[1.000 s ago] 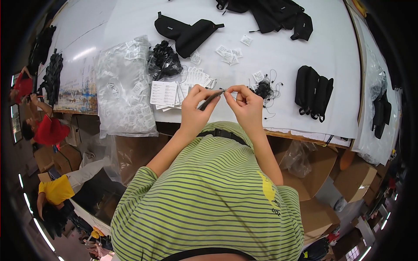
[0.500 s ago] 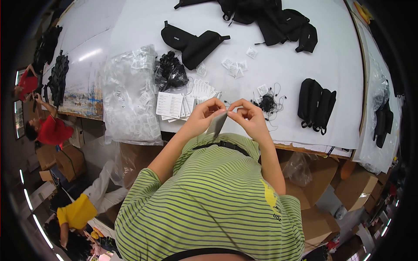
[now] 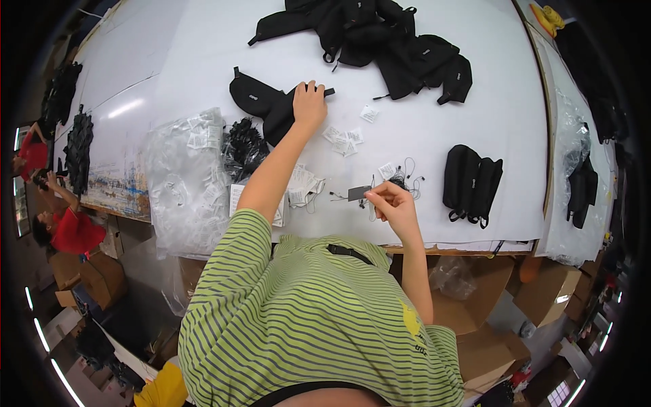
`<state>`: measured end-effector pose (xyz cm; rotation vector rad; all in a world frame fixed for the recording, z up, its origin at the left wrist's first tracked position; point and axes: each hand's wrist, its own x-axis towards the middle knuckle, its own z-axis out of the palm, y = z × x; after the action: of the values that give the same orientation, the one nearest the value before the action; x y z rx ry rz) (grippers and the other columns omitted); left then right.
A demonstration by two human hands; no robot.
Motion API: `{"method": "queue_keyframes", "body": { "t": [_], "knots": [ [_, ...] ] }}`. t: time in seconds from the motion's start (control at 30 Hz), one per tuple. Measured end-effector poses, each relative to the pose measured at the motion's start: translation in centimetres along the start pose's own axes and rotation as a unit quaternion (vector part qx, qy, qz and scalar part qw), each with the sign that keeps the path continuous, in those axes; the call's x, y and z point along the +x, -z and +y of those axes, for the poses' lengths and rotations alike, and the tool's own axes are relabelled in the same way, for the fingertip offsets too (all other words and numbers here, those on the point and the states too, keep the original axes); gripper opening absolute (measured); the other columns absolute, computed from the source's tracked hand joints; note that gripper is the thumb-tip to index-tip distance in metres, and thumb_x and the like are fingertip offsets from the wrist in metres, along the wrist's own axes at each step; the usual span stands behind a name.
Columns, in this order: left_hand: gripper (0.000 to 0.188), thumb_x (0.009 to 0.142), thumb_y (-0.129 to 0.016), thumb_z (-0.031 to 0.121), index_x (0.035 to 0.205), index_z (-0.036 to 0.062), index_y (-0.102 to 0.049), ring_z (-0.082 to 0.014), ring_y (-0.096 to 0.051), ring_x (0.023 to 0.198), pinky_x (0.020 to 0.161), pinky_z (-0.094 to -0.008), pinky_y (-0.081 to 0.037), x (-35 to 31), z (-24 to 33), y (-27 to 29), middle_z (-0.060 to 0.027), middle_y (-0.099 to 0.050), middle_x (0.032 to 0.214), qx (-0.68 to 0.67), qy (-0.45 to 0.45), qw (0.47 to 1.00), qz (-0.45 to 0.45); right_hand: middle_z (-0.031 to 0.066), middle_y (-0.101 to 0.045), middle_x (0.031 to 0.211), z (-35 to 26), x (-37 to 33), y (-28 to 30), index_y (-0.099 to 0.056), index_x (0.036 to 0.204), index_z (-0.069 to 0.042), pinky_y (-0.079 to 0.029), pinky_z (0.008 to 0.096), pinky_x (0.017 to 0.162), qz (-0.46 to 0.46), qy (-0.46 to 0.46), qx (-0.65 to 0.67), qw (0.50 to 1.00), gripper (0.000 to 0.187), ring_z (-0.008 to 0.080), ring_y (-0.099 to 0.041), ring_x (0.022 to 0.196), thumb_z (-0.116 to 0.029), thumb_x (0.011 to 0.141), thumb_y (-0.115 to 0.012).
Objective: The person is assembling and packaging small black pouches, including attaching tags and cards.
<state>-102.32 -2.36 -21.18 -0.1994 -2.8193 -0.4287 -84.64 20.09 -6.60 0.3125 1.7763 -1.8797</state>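
Note:
My left hand (image 3: 310,108) reaches forward over the table, its fingers closed over the near-right end of a black fabric pouch (image 3: 254,95) with end tabs. Nearer my body, the thumb and fingers of my right hand (image 3: 397,210) pinch a dark grey hang tag (image 3: 357,194) by its right end. A thin strand hangs by the tag; whether it is attached I cannot tell. Behind that hand lies a tangle of black tag strings (image 3: 409,182). White printed cards (image 3: 305,186) lie fanned out, partly hidden by my left forearm. Small clear packets (image 3: 344,140) lie between my hands.
A pile of black pouches (image 3: 424,61) is at the back, with several more side by side (image 3: 471,183) at right. Left of my arm are a large clear plastic bag (image 3: 182,180) and a bagged black bundle (image 3: 245,144). Cardboard boxes (image 3: 475,298) stand below the table edge.
My hands have parted: both were together at the grey tag near my waist. The left has gone forward onto the black pouch; the right keeps the tag, now over the table.

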Motion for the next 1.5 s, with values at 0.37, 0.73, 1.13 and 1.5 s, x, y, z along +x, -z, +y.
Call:
{"method": "queue_keyframes", "body": {
  "t": [0.37,0.73,1.13,1.5],
  "knots": [
    [0.023,0.066,-0.068,0.010,0.086,0.0082,-0.057,-0.0225,-0.051,0.083,0.080,-0.0339,-0.038,-14.1,7.2,13.5,-0.0038,-0.055,0.088,-0.200,-0.126,0.971,0.022,0.0006,-0.045,0.049,2.9,1.1,-2.5,-0.067,0.082,-0.005,-0.030,0.0240,0.044,0.075,0.076,-0.228,0.968,0.016,0.0071,-0.038,0.045,-0.019,0.076,-0.070],
    [0.012,0.073,-0.070,0.012,0.083,0.0064,-0.071,-0.0089,-0.041,0.057,0.051,-0.0233,-0.032,-19.1,8.3,15.6,-0.0004,-0.055,0.070,-0.470,0.215,0.845,-0.141,0.0066,-0.051,0.053,2.6,-1.4,-4.5,-0.068,0.082,-0.008,-0.034,0.0267,0.046,0.019,0.166,-0.344,0.924,0.013,0.0136,-0.045,0.046,-0.019,0.075,-0.069],
    [0.012,0.085,-0.062,0.013,0.089,0.0023,-0.059,-0.0032,-0.045,0.063,0.057,-0.0176,-0.036,-18.3,9.0,20.0,0.0023,-0.056,0.073,-0.675,0.232,0.694,-0.095,0.0052,-0.060,0.078,2.6,-3.9,-1.9,-0.051,0.097,-0.004,-0.036,0.0196,0.058,-0.042,0.106,0.181,0.977,0.014,0.0077,-0.050,0.067,-0.006,0.085,-0.058],
    [0.009,0.083,-0.063,0.010,0.084,0.0013,-0.061,-0.0017,-0.032,0.054,0.051,-0.0190,-0.027,-18.6,10.6,20.8,0.0059,-0.043,0.059,-0.581,0.166,0.775,-0.186,0.0085,-0.067,0.075,2.4,-4.7,-4.0,-0.056,0.087,-0.003,-0.039,0.0194,0.052,-0.024,0.114,0.111,0.987,0.010,0.0086,-0.055,0.058,-0.010,0.084,-0.063]
  ]
}}
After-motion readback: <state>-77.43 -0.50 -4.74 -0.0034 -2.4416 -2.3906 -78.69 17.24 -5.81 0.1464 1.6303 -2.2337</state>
